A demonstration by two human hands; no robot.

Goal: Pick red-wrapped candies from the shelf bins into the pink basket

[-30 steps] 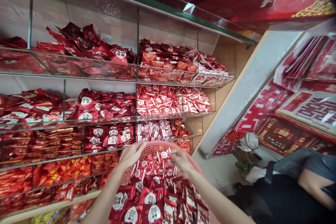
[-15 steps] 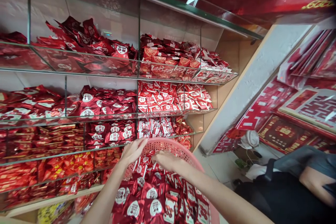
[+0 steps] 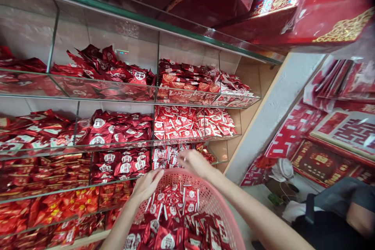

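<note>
Both hands [image 3: 172,174] meet at the pink basket's [image 3: 218,207] far rim.

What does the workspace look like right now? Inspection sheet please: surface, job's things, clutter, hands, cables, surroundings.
Surface: glass shelves in tiers, divided into compartments.
Job's things: pink basket filled with red packets.
Clutter: shelf packets heaped in every compartment.
Hands: left hand rests on the basket's far rim; right hand is raised above the rim by the lower shelf, grip unclear.
Cables: nothing seen.
Surroundings: red gift boxes on top; red decorations at right; another person lower right.
</note>
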